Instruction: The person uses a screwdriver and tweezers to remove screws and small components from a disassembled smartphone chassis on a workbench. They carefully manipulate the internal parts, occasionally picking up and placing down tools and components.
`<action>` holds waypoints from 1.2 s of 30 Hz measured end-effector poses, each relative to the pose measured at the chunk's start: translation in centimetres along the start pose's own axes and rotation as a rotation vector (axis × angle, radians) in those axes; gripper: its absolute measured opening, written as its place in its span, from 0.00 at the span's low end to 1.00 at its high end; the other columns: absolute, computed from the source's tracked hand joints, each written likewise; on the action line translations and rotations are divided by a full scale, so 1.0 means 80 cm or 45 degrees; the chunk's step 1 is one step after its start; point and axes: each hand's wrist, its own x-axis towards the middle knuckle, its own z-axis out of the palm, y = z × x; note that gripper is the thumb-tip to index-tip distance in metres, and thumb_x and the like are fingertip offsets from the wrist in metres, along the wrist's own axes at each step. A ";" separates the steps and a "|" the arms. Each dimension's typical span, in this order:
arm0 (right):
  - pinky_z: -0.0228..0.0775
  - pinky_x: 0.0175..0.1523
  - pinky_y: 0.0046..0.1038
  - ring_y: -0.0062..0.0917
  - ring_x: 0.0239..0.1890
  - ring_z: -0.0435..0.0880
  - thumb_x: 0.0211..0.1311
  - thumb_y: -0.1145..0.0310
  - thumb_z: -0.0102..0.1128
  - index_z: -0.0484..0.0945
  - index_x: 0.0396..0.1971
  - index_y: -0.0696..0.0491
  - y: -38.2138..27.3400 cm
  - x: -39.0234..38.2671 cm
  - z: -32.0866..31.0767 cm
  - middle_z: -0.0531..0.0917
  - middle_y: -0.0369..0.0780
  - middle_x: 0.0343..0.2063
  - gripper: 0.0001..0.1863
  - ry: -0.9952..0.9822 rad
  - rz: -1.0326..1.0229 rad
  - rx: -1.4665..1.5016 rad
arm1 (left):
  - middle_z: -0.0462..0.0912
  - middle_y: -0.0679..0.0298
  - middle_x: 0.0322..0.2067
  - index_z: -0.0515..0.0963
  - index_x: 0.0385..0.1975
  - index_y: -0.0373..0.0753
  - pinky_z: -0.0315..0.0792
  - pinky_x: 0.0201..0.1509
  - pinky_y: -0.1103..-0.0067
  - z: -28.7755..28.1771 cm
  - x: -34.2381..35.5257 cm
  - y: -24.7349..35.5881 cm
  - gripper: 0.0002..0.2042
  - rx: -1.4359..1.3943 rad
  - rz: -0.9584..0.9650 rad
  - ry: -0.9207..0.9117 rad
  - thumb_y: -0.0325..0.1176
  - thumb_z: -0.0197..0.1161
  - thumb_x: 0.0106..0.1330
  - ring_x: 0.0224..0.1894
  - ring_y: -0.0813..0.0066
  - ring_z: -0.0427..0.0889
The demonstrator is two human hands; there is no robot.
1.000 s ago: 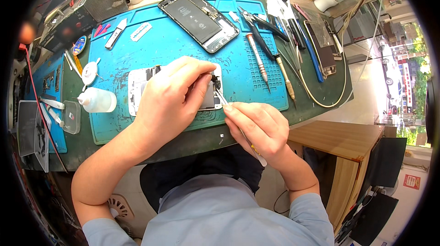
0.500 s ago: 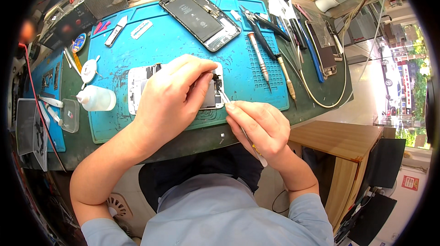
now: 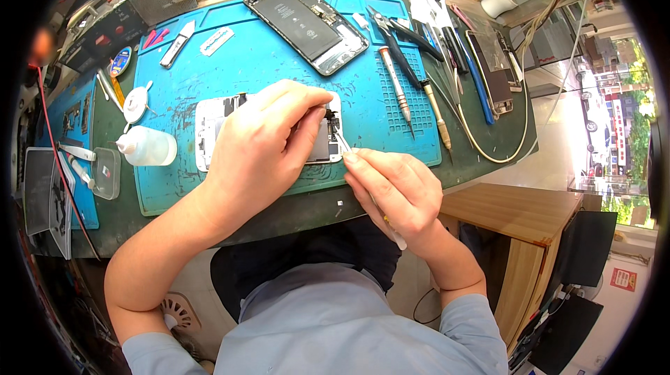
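Right grip [image 3: 399, 190]: pinched tight on slim silver metal tweezers [image 3: 343, 142]
Left grip [image 3: 269, 137]: curled, nearer; I can't tell what's held
Oblong white-framed phone panel [image 3: 213, 123]: left-right, left of tweezers

I'm in a phone-repair workshop: opened phone [image 3: 296, 22] at twelve o'clock, pliers [image 3: 398, 54] and screwdriver [image 3: 396, 90] at one.

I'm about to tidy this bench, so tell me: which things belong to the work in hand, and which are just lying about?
In use: white-framed phone part, under the left hand; tweezers, in the right hand; blue mat, beneath the part.

Seemingly just lying about: opened black-framed phone; squeeze bottle; pliers; screwdriver.
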 end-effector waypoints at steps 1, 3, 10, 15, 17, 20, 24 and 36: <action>0.80 0.36 0.27 0.27 0.33 0.87 0.54 0.76 0.77 0.87 0.44 0.57 0.000 0.000 0.001 0.88 0.40 0.38 0.16 0.004 0.001 0.005 | 0.85 0.58 0.36 0.85 0.45 0.34 0.77 0.34 0.77 0.000 0.000 0.000 0.07 0.002 0.000 0.003 0.22 0.64 0.71 0.30 0.68 0.83; 0.80 0.36 0.27 0.27 0.33 0.87 0.54 0.77 0.77 0.87 0.44 0.57 -0.001 0.000 0.000 0.88 0.40 0.38 0.16 0.005 0.017 -0.003 | 0.85 0.58 0.36 0.85 0.45 0.34 0.77 0.34 0.77 0.001 0.000 0.000 0.07 -0.007 -0.003 -0.002 0.22 0.64 0.71 0.30 0.69 0.83; 0.80 0.37 0.27 0.28 0.33 0.87 0.54 0.76 0.77 0.87 0.44 0.58 -0.003 0.005 -0.001 0.88 0.40 0.39 0.16 -0.012 0.031 -0.015 | 0.85 0.58 0.35 0.85 0.45 0.34 0.77 0.33 0.77 0.001 0.001 0.000 0.07 -0.012 -0.003 0.001 0.22 0.64 0.71 0.30 0.69 0.83; 0.80 0.35 0.27 0.29 0.33 0.88 0.53 0.79 0.76 0.87 0.44 0.58 -0.002 0.005 0.000 0.88 0.40 0.38 0.17 0.006 0.042 0.024 | 0.85 0.58 0.36 0.85 0.45 0.34 0.77 0.33 0.77 0.001 0.000 -0.001 0.07 -0.009 -0.003 0.002 0.22 0.64 0.71 0.30 0.69 0.83; 0.80 0.35 0.27 0.29 0.32 0.88 0.51 0.81 0.76 0.87 0.44 0.58 -0.001 0.004 0.000 0.88 0.40 0.37 0.17 0.027 0.046 0.063 | 0.85 0.57 0.37 0.84 0.45 0.34 0.78 0.37 0.74 0.000 0.000 0.000 0.07 -0.014 -0.016 -0.007 0.22 0.64 0.70 0.34 0.64 0.84; 0.80 0.34 0.27 0.30 0.31 0.88 0.50 0.83 0.75 0.87 0.44 0.58 0.001 0.004 -0.002 0.88 0.40 0.37 0.18 0.030 0.068 0.129 | 0.86 0.54 0.39 0.83 0.44 0.33 0.81 0.45 0.68 -0.002 0.000 0.001 0.07 -0.017 -0.041 -0.030 0.22 0.64 0.69 0.41 0.54 0.87; 0.80 0.34 0.27 0.30 0.31 0.88 0.49 0.83 0.75 0.87 0.43 0.59 0.002 0.007 -0.005 0.88 0.41 0.36 0.18 0.014 0.095 0.183 | 0.86 0.54 0.39 0.83 0.44 0.33 0.81 0.44 0.68 -0.002 0.001 0.001 0.07 -0.004 -0.029 -0.034 0.22 0.64 0.69 0.41 0.54 0.87; 0.80 0.34 0.28 0.30 0.31 0.88 0.50 0.83 0.75 0.86 0.43 0.59 0.002 0.007 -0.004 0.88 0.41 0.37 0.18 0.000 0.093 0.185 | 0.86 0.54 0.38 0.83 0.44 0.33 0.81 0.44 0.68 0.000 0.000 -0.001 0.07 -0.017 -0.027 -0.030 0.22 0.64 0.69 0.40 0.55 0.87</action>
